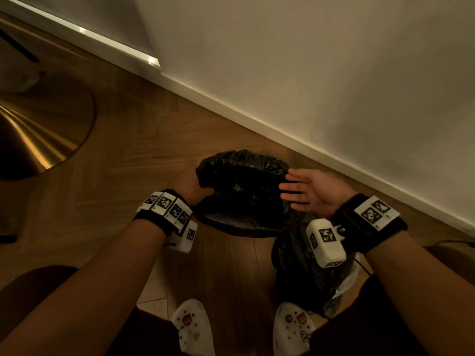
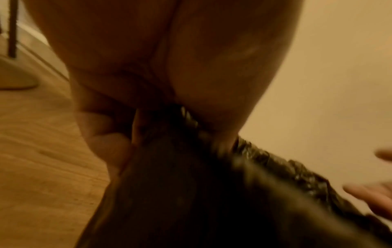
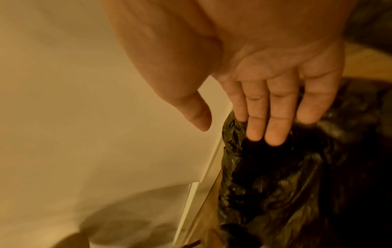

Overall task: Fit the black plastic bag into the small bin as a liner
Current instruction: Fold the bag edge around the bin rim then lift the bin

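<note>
A crinkled black plastic bag (image 1: 244, 176) sits bunched over the small bin on the wooden floor, close to the white wall. The bin itself is hidden under the plastic; a smoother dark part (image 1: 231, 219) shows below the bunched top. My left hand (image 1: 191, 185) grips the bag's left edge, the plastic (image 2: 212, 193) pinched under its fingers (image 2: 106, 142). My right hand (image 1: 305, 192) is flat, palm up, with straight fingers (image 3: 265, 125) at the bag's right edge (image 3: 275, 184). It holds nothing.
A second, filled black bag (image 1: 300, 273) lies on the floor by my right foot in white clogs (image 1: 293, 327). A round brass base (image 1: 38, 129) stands at the left. The white skirting board (image 1: 257, 122) and wall run just behind the bin.
</note>
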Demonstrator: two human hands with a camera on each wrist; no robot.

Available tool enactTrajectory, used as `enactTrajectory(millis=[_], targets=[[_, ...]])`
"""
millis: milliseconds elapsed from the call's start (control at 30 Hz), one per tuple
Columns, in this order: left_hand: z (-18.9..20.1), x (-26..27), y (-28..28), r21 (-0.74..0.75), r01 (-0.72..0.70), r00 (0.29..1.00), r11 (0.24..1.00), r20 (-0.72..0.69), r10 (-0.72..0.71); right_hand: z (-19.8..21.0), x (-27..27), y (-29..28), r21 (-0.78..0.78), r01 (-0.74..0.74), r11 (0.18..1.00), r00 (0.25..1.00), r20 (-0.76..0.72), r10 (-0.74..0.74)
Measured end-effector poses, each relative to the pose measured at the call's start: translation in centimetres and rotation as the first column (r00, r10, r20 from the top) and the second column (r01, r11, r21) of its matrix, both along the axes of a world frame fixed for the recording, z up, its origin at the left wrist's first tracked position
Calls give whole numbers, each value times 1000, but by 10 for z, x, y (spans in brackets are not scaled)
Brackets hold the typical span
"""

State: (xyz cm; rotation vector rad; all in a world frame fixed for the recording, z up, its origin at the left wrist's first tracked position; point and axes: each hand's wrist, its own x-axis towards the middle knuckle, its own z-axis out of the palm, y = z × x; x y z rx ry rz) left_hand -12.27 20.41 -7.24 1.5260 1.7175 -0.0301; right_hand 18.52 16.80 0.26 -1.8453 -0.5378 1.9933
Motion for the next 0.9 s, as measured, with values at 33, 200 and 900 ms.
enactTrajectory(millis=[33, 200, 900], targets=[[9, -1, -2, -24, -31, 998, 999, 51, 32, -2, 2, -1, 36, -18, 999, 998, 68, 15], [33, -18, -7, -269, -125, 990, 955, 32, 138, -15, 8, -10, 59, -222, 973, 901, 394, 181], [65, -11, 8, -247, -414, 808, 876, 345, 478, 4, 15, 46, 198, -368, 908, 851, 464, 244]])
